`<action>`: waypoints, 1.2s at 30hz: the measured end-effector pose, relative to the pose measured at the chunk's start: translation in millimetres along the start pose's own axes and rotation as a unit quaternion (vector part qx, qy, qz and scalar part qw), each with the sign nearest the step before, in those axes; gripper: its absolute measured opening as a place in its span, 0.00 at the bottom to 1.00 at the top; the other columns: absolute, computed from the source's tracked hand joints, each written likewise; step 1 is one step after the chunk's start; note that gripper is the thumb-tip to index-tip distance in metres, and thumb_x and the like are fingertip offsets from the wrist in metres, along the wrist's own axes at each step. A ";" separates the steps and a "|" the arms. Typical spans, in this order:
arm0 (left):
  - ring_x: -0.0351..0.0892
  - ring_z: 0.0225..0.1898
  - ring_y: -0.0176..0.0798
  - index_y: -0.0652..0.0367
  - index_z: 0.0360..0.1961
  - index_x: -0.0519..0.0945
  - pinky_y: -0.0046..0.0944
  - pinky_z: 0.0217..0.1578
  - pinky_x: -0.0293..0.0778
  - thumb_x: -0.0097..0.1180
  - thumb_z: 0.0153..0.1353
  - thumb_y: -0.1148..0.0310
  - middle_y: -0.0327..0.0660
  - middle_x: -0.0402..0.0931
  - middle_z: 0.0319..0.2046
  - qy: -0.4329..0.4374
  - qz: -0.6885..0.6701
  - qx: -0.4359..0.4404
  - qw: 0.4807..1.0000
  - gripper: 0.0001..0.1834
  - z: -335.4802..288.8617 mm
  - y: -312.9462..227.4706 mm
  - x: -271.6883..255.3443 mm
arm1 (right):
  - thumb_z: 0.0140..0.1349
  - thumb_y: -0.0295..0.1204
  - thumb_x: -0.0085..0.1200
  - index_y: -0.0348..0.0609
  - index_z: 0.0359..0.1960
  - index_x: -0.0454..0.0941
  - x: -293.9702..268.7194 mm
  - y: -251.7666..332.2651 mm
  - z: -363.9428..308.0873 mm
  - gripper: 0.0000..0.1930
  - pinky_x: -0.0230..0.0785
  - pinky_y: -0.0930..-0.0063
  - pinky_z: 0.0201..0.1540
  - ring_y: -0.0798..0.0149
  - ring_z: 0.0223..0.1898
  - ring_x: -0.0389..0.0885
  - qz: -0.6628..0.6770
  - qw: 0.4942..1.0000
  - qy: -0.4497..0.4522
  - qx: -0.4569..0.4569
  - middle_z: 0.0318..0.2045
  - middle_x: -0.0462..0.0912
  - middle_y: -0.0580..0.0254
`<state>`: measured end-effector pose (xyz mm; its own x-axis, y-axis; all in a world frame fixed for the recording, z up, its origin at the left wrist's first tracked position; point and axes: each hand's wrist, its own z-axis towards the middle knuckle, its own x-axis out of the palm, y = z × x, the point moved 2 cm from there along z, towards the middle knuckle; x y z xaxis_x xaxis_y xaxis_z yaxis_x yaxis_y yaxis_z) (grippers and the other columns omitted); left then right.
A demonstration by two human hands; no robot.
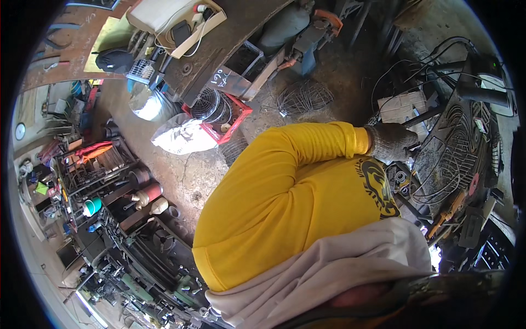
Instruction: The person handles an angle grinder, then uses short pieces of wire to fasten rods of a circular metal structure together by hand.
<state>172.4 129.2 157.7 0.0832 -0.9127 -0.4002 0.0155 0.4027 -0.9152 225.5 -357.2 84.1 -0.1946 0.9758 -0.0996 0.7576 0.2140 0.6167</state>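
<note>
My left hand (392,141), in a grey-brown knit work glove, reaches to the right at the end of a yellow sleeve (307,140). Its fingers look curled, but whatever they may hold is hidden. A dark bar (426,116) runs up and right from beside the glove; I cannot tell whether the hand grips it. Just past the fingertips lies a worktop with curved metal rods (452,159) and a grille of bent bars (463,129). A cardboard piece (402,107) sits close above the hand. My right hand does not show, with my yellow-shirted torso filling the lower middle.
Black cables (433,57) loop over the far right. An orange-handled tool (449,215) lies low on the right. Wire coils (306,98) rest on the floor near a red crate (241,118) and a white sack (183,134). A bench (205,55) with a vise stands beyond; machinery lines the left.
</note>
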 end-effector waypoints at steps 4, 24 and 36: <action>0.84 0.43 0.58 0.58 0.50 0.78 0.55 0.46 0.77 0.61 0.64 0.56 0.53 0.83 0.40 0.015 0.020 0.004 1.000 0.19 -0.1 -2.3 27.5 | 0.69 0.33 0.57 0.35 0.55 0.81 -2.4 -30.5 19.1 0.18 0.75 0.73 0.47 0.67 0.41 0.83 -0.064 0.997 -0.019 0.030 0.44 0.87 0.57; 0.82 0.29 0.31 0.62 0.41 0.73 0.33 0.33 0.79 0.62 0.66 0.76 0.42 0.83 0.30 0.145 -0.191 -0.042 0.970 0.09 89.5 -12.0 81.6 | 0.66 0.38 0.60 0.35 0.54 0.83 106.2 -157.4 11.1 0.21 0.75 0.72 0.48 0.66 0.42 0.84 0.054 0.991 -0.112 0.048 0.43 0.88 0.55; 0.85 0.27 0.36 0.63 0.40 0.74 0.35 0.32 0.82 0.63 0.65 0.76 0.45 0.83 0.29 0.192 -0.139 -0.021 0.971 0.09 116.7 -14.2 100.2 | 0.66 0.42 0.60 0.37 0.55 0.83 167.4 -54.5 -30.3 0.23 0.76 0.74 0.45 0.68 0.38 0.84 0.124 0.968 -0.158 -0.148 0.40 0.87 0.57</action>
<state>296.9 40.2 136.2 -0.2963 -0.9477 -0.1182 -0.0576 0.1413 -0.9883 132.7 -206.9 57.5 0.2058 0.9707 -0.1242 0.5360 -0.0056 0.8442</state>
